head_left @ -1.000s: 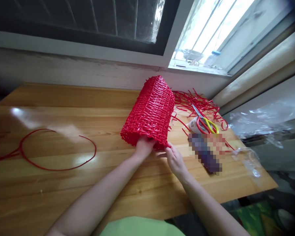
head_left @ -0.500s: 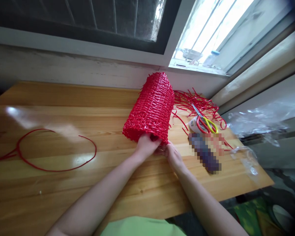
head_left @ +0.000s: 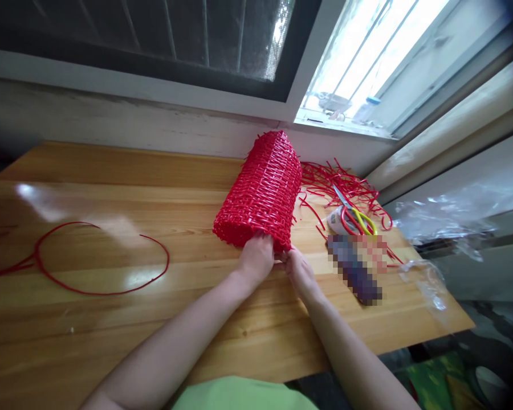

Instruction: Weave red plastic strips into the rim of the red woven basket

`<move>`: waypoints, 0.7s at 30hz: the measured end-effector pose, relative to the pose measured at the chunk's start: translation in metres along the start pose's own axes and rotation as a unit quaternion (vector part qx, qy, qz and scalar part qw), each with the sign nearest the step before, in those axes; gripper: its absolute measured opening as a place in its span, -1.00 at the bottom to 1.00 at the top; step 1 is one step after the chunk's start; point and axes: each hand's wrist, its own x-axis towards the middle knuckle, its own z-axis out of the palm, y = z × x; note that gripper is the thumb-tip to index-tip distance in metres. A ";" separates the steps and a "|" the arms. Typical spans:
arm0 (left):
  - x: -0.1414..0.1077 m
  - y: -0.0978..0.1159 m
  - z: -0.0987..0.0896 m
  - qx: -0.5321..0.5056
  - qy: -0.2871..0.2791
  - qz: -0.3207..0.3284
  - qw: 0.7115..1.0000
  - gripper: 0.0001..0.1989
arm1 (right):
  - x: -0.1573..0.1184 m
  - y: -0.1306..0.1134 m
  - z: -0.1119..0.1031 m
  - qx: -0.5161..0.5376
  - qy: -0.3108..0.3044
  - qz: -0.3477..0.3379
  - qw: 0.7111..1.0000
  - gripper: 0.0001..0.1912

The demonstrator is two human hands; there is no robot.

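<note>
A red woven basket [head_left: 263,191] lies on its side on the wooden table, its open mouth turned toward me. My left hand [head_left: 256,257] reaches into the mouth at the near rim; its fingertips are hidden inside. At the rim's right corner, my right hand [head_left: 298,270] has its fingers closed on the basket's edge. The two hands are close together, with fingertips nearly meeting below the rim. Whether a loose strand is pinched between them is too small to tell.
A loop of red cord [head_left: 111,293] lies on the table [head_left: 175,324] at left. Beyond the basket on the right are a heap of red strand offcuts [head_left: 346,185], scissors [head_left: 359,219] on a white roll [head_left: 336,221], a blurred-out dark object [head_left: 354,270] and clear plastic wrap [head_left: 430,285].
My left hand has turned, its back now facing up more and its fingers deeper behind the rim. My right hand stays at the rim's corner. The view has shifted slightly.
</note>
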 end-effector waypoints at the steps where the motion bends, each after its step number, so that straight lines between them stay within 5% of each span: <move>1: 0.000 -0.001 0.000 0.022 -0.012 0.005 1.000 -0.88 | 0.001 0.001 0.000 0.003 0.002 -0.001 1.000 -0.90; 6: 0.001 -0.001 -0.004 0.118 -0.070 0.035 0.990 -0.81 | 0.004 0.005 -0.001 0.029 -0.002 -0.006 1.000 -0.87; 14: 0.006 0.007 -0.016 0.238 -0.144 0.174 0.945 -0.83 | 0.007 0.007 -0.003 0.056 0.000 -0.007 0.998 -0.83; 21: 0.008 0.008 -0.016 0.253 -0.178 0.181 0.934 -0.85 | 0.007 0.008 -0.003 0.056 0.006 -0.007 0.998 -0.82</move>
